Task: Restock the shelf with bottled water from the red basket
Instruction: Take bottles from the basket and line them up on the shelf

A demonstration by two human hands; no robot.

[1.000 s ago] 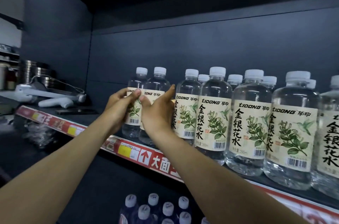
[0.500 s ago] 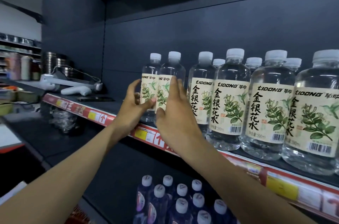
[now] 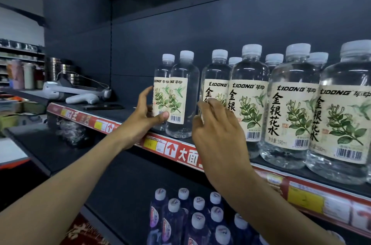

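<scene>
R hand [image 3: 216, 130] off, L hand [image 3: 140, 117] grips bottle [image 3: 161, 73]

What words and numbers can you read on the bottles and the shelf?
"LIDONG 体动": top of cream labels on the clear plastic water bottles.
"金银花水": down those labels.
"590ml": bottom of one label.
"大面": red shelf-edge strip.
Too blurred: yellow price tags, barcode digits, dark purple bottles' labels.

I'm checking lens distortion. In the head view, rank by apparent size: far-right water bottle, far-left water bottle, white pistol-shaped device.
1. far-right water bottle
2. far-left water bottle; same product, farther
3. white pistol-shaped device
</scene>
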